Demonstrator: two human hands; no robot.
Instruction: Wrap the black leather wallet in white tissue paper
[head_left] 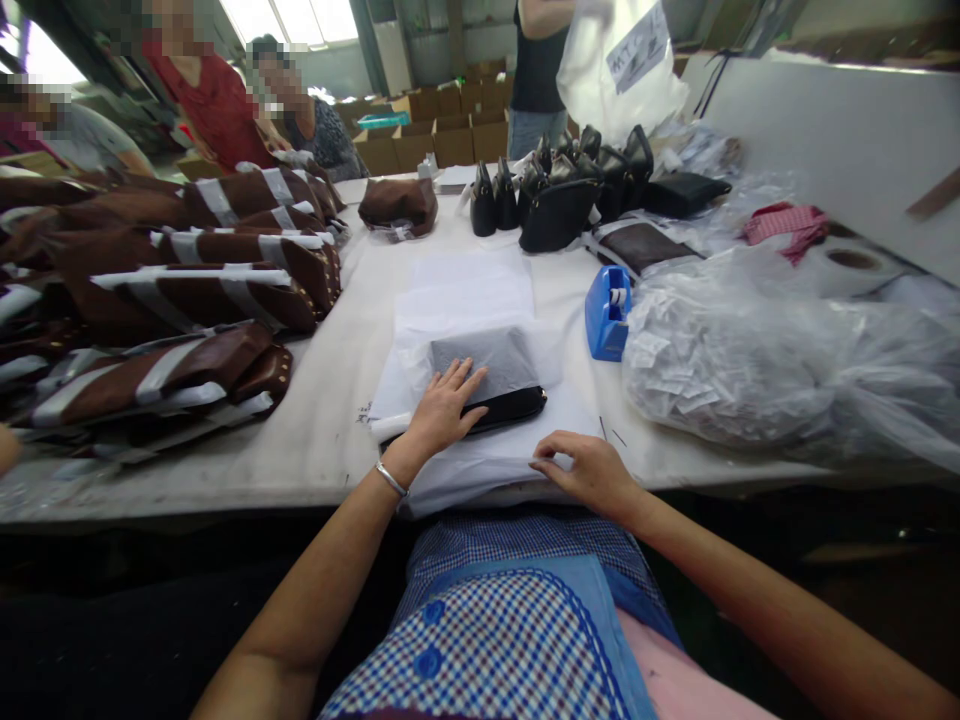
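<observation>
Under the left hand (447,408), flat with fingers spread, gripping nothing: 1 black bag (514,405), partly papered, long axis left-right. Right hand (592,470) farther, bag ahead-left of it, fingers curled; can't tell if pinching white paper (465,475).

Brown bags (202,305), strapped in pale wrap (217,202), lie in rows to your left, with a brown pouch (401,205) near their far end. Black bags (559,215) cluster across the table (315,430) from you. On your right, a blue dispenser (604,332) stands just beside a clear sack (810,400) of white slips (675,335), near a checked cloth (784,227) and a roll (840,282). Beyond the table, a person in red (206,100) and a person in black (536,75), beside a labelled sack (592,80), face you near cartons (454,145).
</observation>
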